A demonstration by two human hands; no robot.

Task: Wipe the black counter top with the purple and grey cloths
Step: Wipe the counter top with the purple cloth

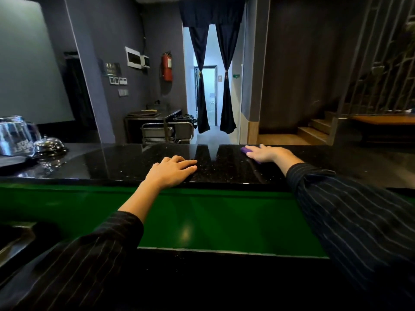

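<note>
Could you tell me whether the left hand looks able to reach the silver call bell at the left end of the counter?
Probably yes: the left hand lies flat on the black counter top, and only bare counter separates it from the call bell.

There is one view only, from a wide-angle camera on the person's head, so no second view overlaps it. It faces forward and slightly down across the black counter top (125,162), seen from close by. Both forearms reach away from the lens: the left hand (171,170) sits near the frame's centre, the right hand (267,153) further out and to the right. Beyond the hands the view runs down a corridor. Straight lines bow at the edges, probably from lens distortion.
</note>
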